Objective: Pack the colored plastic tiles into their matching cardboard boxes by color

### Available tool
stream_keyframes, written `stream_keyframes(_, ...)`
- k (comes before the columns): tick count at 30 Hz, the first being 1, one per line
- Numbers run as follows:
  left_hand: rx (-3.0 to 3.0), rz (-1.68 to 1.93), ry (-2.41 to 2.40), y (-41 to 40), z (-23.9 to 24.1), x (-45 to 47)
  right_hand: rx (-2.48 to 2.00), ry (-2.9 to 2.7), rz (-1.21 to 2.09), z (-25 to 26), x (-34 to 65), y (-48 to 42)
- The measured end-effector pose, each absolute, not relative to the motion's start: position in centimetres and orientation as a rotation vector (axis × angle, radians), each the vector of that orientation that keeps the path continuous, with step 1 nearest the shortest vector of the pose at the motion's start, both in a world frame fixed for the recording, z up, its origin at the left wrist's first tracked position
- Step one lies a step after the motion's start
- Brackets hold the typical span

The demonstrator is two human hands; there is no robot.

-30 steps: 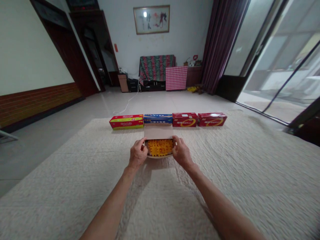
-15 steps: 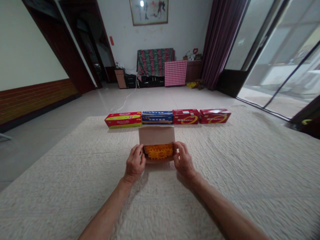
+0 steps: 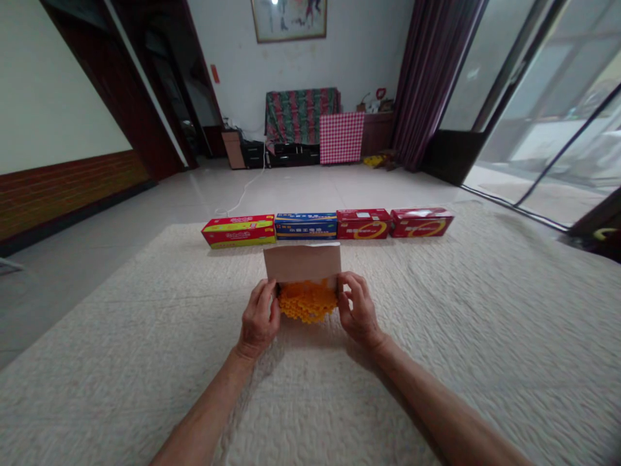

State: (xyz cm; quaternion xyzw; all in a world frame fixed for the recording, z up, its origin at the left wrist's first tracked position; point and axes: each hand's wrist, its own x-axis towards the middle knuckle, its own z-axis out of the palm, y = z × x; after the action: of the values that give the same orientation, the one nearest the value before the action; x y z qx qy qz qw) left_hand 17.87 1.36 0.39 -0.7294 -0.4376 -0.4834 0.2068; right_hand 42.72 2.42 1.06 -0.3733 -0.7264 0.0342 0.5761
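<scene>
A cardboard box [image 3: 303,263] with a plain tan inner face is gripped at its two side edges, one hand on each. My left hand [image 3: 259,317] pinches the left side between thumb and fingers. On the right side, my right hand [image 3: 358,312] does the same with bent fingers. Between the hands a heap of orange toothed plastic pieces [image 3: 309,303] shows at the box's opening, its near edge bulging out over the pale quilted cover. The box's outer faces and its bottom are hidden from me.
Beyond the box stands a row: a red-and-yellow box [image 3: 239,232], a blue box [image 3: 306,226], a red box [image 3: 363,224] and another red box [image 3: 421,223]. They rest near the far edge of the quilted cover [image 3: 145,310]. A white cable [image 3: 247,191] lies on the tiled floor.
The box has tipped toward me, and the orange pieces have slid out past its near edge onto the cover. Both hands keep their hold on its sides.
</scene>
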Motion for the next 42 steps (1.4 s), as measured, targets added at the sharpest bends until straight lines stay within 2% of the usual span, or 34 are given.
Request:
stream_keyframes(7, -2.064, -1.351, -1.246, 3.7, 0.5, 18.5, -0.923, -1.634, 0.063, 0.6, 42.2, 5.2)
stream_keyframes(14, -2.075, -1.342, -1.229, 1.9, 1.1, 17.8, -0.910, -1.658, 0.197, 1.4, 42.9, 3.1)
stream_keyframes(24, -2.118, -1.360, -1.357, 5.6, 1.3, 18.1, -0.995, -1.611, 0.205, 2.1, 41.9, 6.4)
stream_keyframes(28, -2.108, -1.373, -1.409, 5.2, 3.0, 18.6, -1.033, -1.623, 0.259, 3.6, 42.3, 6.3)
stream_keyframes(35, -2.061, -1.414, -1.485, 5.4, 6.9, 19.6, -1.091, -1.604, 0.143, 7.1, 42.5, 6.4)
stream_keyframes(42, -2.193, -1.258, -1.710, 3.6, 8.7, 21.9, -1.362, -1.802, 0.109, 10.6, 45.7, 4.8)
